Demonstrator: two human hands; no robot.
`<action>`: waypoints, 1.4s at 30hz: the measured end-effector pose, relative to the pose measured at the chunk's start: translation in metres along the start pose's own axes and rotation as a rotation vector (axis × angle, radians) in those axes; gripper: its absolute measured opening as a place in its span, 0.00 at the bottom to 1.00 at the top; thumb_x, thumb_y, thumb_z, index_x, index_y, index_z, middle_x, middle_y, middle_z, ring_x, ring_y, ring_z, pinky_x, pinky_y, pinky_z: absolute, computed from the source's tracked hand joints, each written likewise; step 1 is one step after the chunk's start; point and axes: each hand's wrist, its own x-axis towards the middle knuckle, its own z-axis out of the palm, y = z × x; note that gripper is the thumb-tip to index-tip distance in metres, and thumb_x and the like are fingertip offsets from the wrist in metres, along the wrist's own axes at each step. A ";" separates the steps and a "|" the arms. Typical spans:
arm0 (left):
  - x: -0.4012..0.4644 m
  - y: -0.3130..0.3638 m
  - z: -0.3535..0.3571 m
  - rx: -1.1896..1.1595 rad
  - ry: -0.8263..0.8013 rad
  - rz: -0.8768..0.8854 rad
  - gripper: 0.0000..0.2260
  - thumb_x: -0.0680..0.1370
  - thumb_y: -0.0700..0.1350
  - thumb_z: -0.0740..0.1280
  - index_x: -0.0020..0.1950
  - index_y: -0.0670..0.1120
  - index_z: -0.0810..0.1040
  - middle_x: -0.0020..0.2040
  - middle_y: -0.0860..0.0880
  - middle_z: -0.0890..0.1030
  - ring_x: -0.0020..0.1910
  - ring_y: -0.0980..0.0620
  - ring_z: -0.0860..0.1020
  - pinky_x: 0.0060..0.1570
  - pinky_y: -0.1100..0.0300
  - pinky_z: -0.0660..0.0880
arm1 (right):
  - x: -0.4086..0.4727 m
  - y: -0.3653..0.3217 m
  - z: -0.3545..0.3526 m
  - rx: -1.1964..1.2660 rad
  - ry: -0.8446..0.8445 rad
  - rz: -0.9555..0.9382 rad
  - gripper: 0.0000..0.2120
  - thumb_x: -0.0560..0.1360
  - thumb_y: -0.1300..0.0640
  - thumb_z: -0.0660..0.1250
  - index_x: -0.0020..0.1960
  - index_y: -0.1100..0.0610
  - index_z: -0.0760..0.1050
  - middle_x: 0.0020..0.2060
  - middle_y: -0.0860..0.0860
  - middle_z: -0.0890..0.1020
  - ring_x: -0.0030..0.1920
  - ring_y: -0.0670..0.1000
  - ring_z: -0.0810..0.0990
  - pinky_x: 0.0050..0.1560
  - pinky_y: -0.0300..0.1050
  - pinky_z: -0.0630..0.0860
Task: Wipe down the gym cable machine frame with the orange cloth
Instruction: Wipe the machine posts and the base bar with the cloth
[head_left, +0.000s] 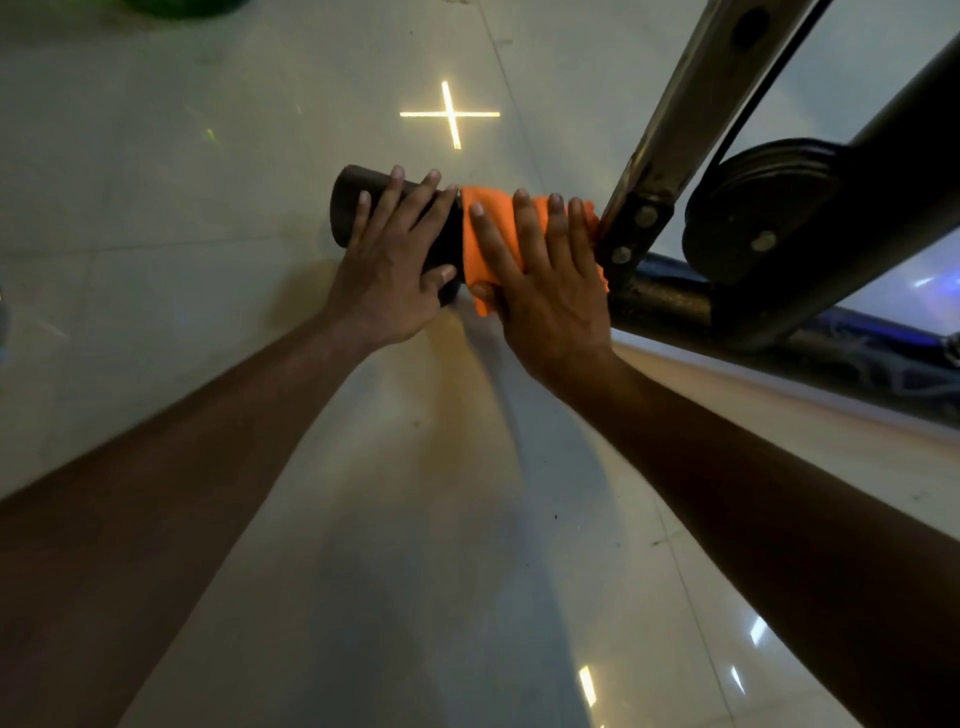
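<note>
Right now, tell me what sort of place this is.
Most likely a gym floor. A black pulley wheel with a cable sits in a metal machine frame, a padded roller sticks out from it, and the floor is glossy tile.

Left hand (387, 270) and right hand (545, 280) bare, forearms seemingly unsleeved, no rings or watch.
</note>
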 end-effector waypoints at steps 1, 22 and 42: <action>0.000 -0.001 0.000 -0.005 0.007 0.000 0.36 0.83 0.49 0.69 0.87 0.49 0.56 0.87 0.48 0.55 0.87 0.41 0.47 0.83 0.37 0.44 | -0.006 0.006 0.000 -0.001 -0.001 -0.027 0.39 0.88 0.44 0.60 0.89 0.50 0.41 0.87 0.64 0.51 0.86 0.71 0.50 0.86 0.69 0.47; -0.035 0.036 -0.008 -0.086 -0.100 -0.037 0.35 0.85 0.52 0.67 0.88 0.52 0.53 0.89 0.48 0.48 0.87 0.42 0.45 0.82 0.35 0.50 | -0.051 0.022 -0.054 0.439 -0.052 0.019 0.27 0.87 0.51 0.61 0.86 0.49 0.64 0.82 0.54 0.70 0.83 0.58 0.66 0.79 0.61 0.71; -0.031 0.264 0.013 -0.047 0.030 0.556 0.27 0.87 0.51 0.63 0.85 0.46 0.64 0.86 0.47 0.62 0.86 0.46 0.56 0.84 0.42 0.54 | -0.245 0.158 -0.108 0.503 0.046 0.609 0.20 0.89 0.46 0.60 0.78 0.49 0.74 0.55 0.52 0.87 0.52 0.53 0.85 0.48 0.41 0.70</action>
